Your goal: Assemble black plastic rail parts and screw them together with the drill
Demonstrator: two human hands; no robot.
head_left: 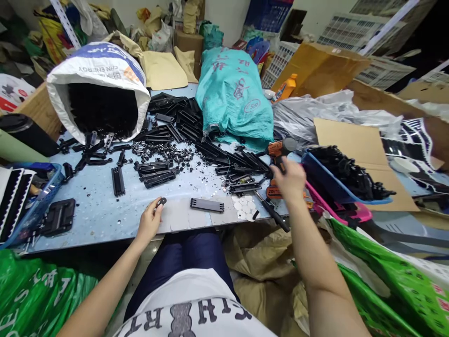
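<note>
My left hand (150,220) is at the table's front edge, with a small round black part (162,201) pinched between its fingers. On the right, my right hand (290,180) is at the handle of an orange and black cordless drill (281,149), its fingers wrapped round the grip. Between the hands a flat black bar-shaped part (206,205) lies on a grey board (178,219). White round discs (244,207) and a black-handled tool (275,215) lie just left of the right hand.
Black plastic bars (185,121) and small screw-like pieces (164,152) are heaped across the table's middle. Behind stand a white sack (100,61) of black parts and a teal sack (235,93). A blue tray (336,180) of black parts is at right, a blue basket (49,187) at left.
</note>
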